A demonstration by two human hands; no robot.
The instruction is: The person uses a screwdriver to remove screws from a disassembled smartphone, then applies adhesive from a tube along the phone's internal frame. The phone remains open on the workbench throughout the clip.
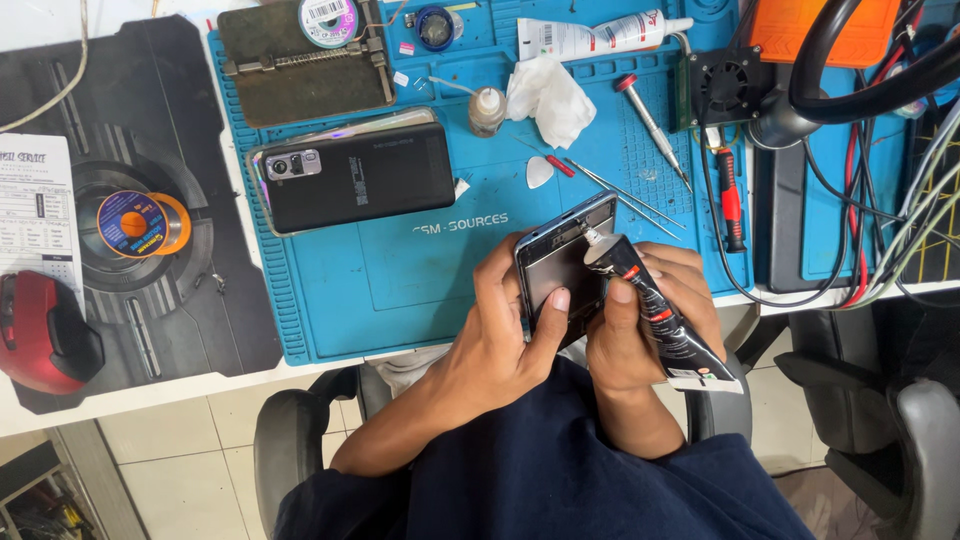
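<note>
Covering the white bench, a ribbed blue rubber work mat (400,290) is lying with bare room along its near edge. Just over that edge, the left hand (500,340) is gripping a slim rectangular phone frame with a dark glossy inside (560,262), its long axis tilting up and away to the right. The right hand (640,330) is squeezing a soft black glue tube with red bands (655,315), nozzle pointing at the frame's top corner. Beyond the frame, a black phone back cover (360,175) is resting flat on the mat.

Phone repair workshop: blue repair mat (400,290), screwdrivers (650,122), solder spool (135,224).
</note>
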